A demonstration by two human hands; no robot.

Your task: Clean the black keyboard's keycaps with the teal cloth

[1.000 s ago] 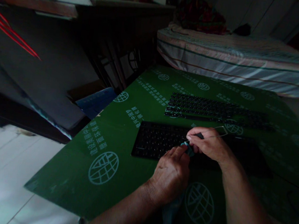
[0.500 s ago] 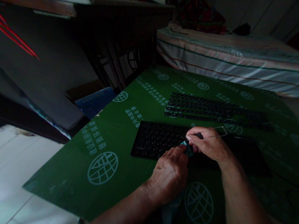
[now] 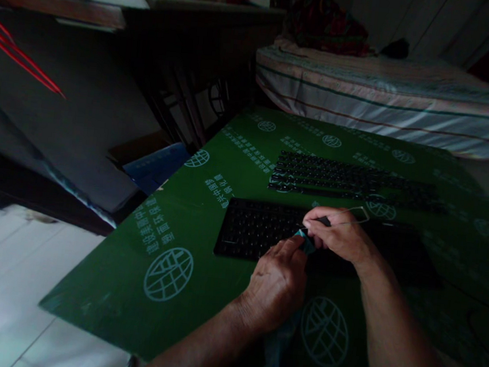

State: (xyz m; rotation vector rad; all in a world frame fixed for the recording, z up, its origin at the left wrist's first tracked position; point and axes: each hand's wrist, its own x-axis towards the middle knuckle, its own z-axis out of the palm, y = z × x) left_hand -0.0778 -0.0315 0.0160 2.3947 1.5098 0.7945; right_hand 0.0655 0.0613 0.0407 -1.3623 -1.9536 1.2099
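A black keyboard lies on the green board, its left part showing in rows under my hands. My left hand is closed on a teal cloth, whose end hangs down below the wrist. My right hand pinches a wire keycap puller; its thin wire loop sticks out behind the knuckles, and a dark piece shows between thumb and fingers. The fingertips of both hands meet at the cloth's upper end, over the keyboard. Whether a small part sits inside the cloth there is hidden.
Behind the keyboard, black keycaps lie in rows on the green board. A dark cable runs off to the right. A bed stands at the back, a cluttered table at the left, with a blue item below it.
Both hands keep nearly the same place and grip. The wire loop in my right hand has tilted and shifted very slightly left.
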